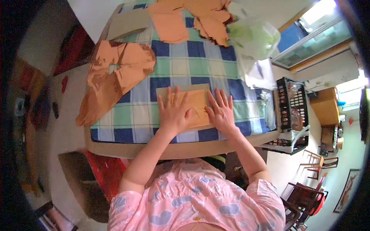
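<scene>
A flat orange-yellow sheet [199, 103] lies on a slightly larger tan rectangular board [163, 91], near the front edge of the table. My left hand [175, 114] rests flat over its left part, fingers spread and pointing away from me. At its right edge lies my right hand [222, 114], also flat with the fingers apart and the thumb touching the sheet's border. Neither hand grips anything. Beyond the left hand spreads a large, crinkled piece of shiny copper-coloured foil [127, 69].
The checked cloth [171, 63] covers the table. More copper-coloured sheets [168, 23] and a piece of grey-brown cardboard [127, 24] lie at the far side. Clear plastic bags [256, 40] sit far right. A black crate [286, 109] stands off the table's right edge.
</scene>
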`<state>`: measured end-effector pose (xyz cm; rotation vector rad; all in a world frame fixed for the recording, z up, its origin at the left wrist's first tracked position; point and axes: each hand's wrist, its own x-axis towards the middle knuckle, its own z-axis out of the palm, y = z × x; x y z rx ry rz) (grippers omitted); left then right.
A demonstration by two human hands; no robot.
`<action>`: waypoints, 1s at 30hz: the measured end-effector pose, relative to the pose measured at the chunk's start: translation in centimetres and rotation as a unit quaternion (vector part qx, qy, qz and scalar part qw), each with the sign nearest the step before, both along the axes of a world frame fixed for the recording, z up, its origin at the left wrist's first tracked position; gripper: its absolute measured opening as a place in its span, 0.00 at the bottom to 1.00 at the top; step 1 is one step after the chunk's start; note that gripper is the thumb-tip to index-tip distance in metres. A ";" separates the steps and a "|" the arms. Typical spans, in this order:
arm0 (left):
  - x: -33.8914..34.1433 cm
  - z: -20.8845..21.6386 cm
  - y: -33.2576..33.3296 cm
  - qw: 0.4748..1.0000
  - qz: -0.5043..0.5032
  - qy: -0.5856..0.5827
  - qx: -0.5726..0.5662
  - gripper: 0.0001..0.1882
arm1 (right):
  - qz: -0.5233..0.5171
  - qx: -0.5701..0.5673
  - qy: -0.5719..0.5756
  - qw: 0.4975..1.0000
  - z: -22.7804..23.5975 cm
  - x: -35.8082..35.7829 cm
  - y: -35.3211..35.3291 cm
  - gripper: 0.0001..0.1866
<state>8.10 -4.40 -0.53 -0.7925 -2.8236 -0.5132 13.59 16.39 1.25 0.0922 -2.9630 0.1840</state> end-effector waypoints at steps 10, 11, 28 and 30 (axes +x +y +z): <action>0.1 0.1 -0.9 1.000 -0.005 0.013 -0.028 0.32 | -0.251 0.027 0.191 0.949 1.9 2.5 15.2 0.05; 0.0 0.1 -0.8 0.999 -0.003 0.019 -0.028 0.32 | -0.253 0.028 0.194 0.948 2.3 2.5 16.4 0.05; -0.1 0.4 -0.8 0.995 -0.067 0.069 -0.006 0.29 | -0.258 -0.062 0.223 0.938 0.3 5.0 19.4 0.05; -0.7 -1.0 -1.3 0.996 -0.090 0.016 0.021 0.28 | -0.242 -0.012 0.220 0.945 0.4 4.4 18.8 0.02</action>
